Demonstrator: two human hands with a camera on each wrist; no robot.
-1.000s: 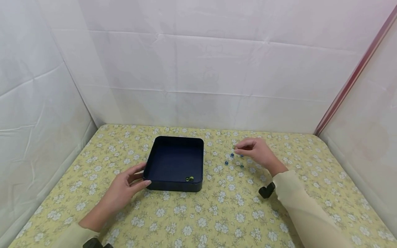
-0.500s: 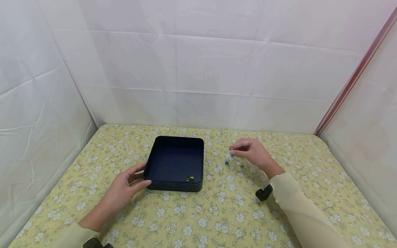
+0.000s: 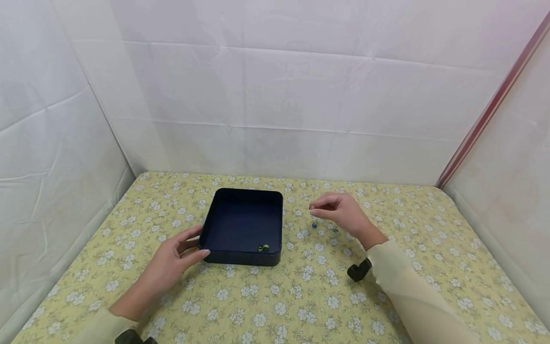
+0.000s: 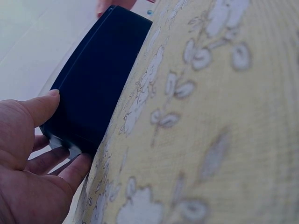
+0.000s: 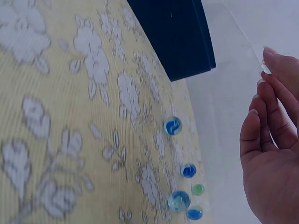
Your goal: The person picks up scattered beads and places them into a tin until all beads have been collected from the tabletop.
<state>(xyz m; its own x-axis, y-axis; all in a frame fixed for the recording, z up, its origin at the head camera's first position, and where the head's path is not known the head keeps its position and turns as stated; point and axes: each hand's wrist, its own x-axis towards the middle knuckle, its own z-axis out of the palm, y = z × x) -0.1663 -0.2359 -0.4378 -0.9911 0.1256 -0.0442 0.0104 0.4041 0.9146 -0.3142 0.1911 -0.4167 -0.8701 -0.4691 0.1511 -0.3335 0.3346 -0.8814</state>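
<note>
The dark blue tray [image 3: 240,258] rests on the table, and the left hand [image 3: 174,255] holds its near left corner. In the left wrist view, the thumb [image 4: 44,105] is against the rim and the fingers are at the corner below. Two small yellow-green pieces [image 3: 263,248], apparently marbles, lie in the tray's near right corner. Right of the tray, above the cloth, the right hand [image 3: 341,212] pinches a tiny marble [image 5: 266,68] between thumb and forefinger, mostly hidden. A blue swirl marble [image 5: 173,126] and several others, including a green marble [image 5: 198,189], lie on the cloth.
A yellow floral cloth [image 3: 258,301] covers the table. White sheeting [image 3: 275,110] stands behind it and along both sides, with a red strip [image 3: 485,114] at the right corner. A black wrist device [image 3: 359,270] sits at the right sleeve.
My right hand has moved left toward the tray with the pinched marble, passing over the loose marbles. My left hand and the tray have stayed put.
</note>
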